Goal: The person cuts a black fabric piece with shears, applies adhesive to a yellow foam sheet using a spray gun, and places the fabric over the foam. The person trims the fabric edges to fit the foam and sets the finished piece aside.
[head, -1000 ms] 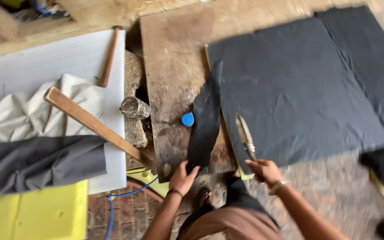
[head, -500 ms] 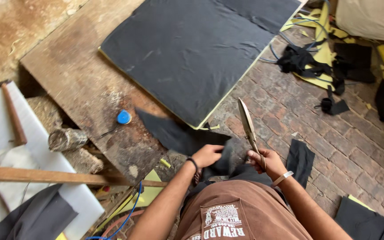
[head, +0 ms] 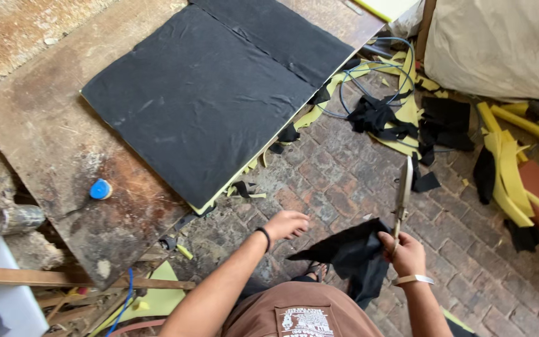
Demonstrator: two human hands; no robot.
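In the head view, a pair of scissors was gripped by the handles in the right hand, low and right of centre, blades pointing up the frame. A black fabric scrap was pinched in that same closed fist, drooping limp below it. The left hand was held open and empty at lower centre, fingers loosely spread above the brick floor. The scrap was judged light, soft and floppy, best taken at an edge; the scissors stiff and sharp, safest held by the handles. A large black sheet was laid flat on the worn board at upper left, a blue cap beside it. The scissor handles were hidden inside the fist, and the scrap's lower end was lost behind the brown clothing.
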